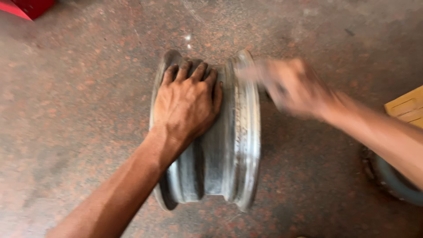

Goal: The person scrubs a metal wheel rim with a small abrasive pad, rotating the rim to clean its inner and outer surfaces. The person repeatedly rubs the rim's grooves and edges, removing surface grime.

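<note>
I am looking straight down at a bare steel wheel rim (222,145), and I am taking it as my landmark. It is standing on its edge on the speckled reddish stone floor (75,88), its barrel lying across my view, with one flange to the left and one to the right.

Nearest to me, my left forearm is coming in from the lower left and crossing the rim's near left flange. My left hand (187,105) is lying flat on top of the rim, palm down on the barrel. Its fingers (183,70) are spread and released, their tips curling over the far left edge. They are pressing on the metal, not gripping it.

Right of the rim, a dark rounded object (387,178) is lying on the floor, cut off by the picture's edge and partly behind my right forearm. Above that, at the right edge, a corner of a yellowish board (407,108) is showing.

My right hand (293,86) is hovering at the rim's far right flange, blurred by motion. I cannot tell whether its fingers are clenched or released, or whether it is touching the flange.

Farthest off, beyond the rim to the upper left, a red object (28,6) is sitting in the corner.
</note>
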